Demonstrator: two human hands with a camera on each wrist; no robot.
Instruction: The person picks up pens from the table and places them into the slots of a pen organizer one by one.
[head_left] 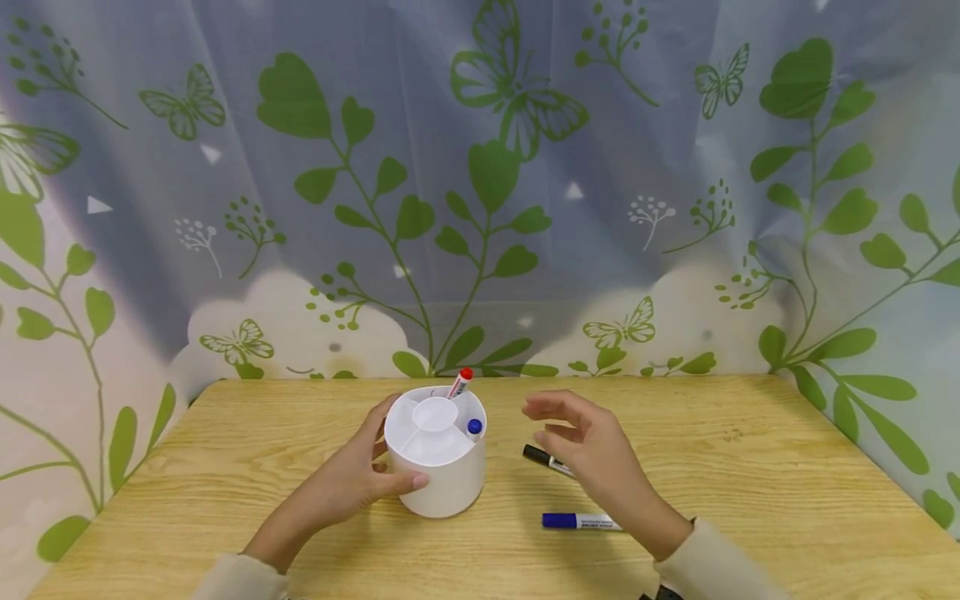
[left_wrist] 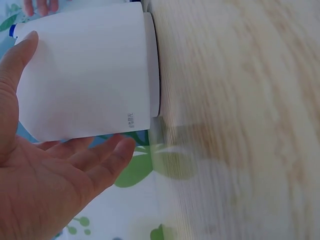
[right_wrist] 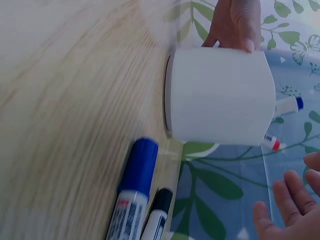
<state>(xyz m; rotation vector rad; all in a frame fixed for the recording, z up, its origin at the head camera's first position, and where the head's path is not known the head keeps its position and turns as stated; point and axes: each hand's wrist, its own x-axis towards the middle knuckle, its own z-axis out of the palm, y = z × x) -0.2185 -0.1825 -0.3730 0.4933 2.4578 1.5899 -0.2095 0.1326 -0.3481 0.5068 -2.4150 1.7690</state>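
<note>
Head view faces forward-down; close wrist views share the holder (left_wrist: 85,75).

Table (head_left: 750,467): pale wood, wavy grain, straight far edge.
Blue marker (head_left: 582,522): lying flat, white body, cap to the left.
Black marker (head_left: 548,460): lying flat beyond the blue one, apart from it, white body, slanted, cap to the left.
Holder (head_left: 444,492): white, round, standing upright left of both markers, near them but touching neither.

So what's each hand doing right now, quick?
Left hand: holding the white pen holder.
Right hand: open, holding nothing.
</note>
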